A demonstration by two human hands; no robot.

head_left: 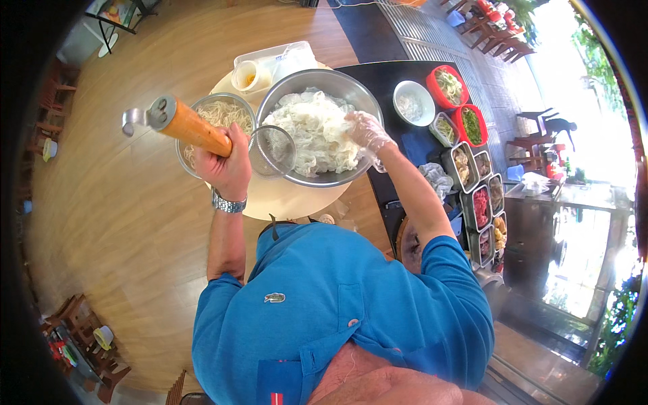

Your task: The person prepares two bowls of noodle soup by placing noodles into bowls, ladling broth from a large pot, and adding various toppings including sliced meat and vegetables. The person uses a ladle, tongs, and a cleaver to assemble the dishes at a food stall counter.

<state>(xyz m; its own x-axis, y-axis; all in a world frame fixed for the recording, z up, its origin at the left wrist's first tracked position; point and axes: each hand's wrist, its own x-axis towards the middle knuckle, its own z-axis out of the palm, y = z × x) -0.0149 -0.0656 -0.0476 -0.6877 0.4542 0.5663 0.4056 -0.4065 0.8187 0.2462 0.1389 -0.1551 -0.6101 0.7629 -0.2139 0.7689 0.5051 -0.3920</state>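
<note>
My left hand is wrapped round the thick wooden handle of a noodle strainer, which has a metal hook at its end. The strainer's round mesh basket hangs over the near left rim of a large steel bowl. A big heap of white flat rice noodles fills this bowl. In a clear plastic glove, my right hand grips noodles at the heap's right side, its fingertips partly hidden among them. Left of the large bowl, partly behind my left hand, is a bowl of bean sprouts.
Both bowls stand on a round pale table. Behind them is a white tray with a cup. On a black table at right are a white bowl, red baskets of greens, and several metal containers, one with red meat.
</note>
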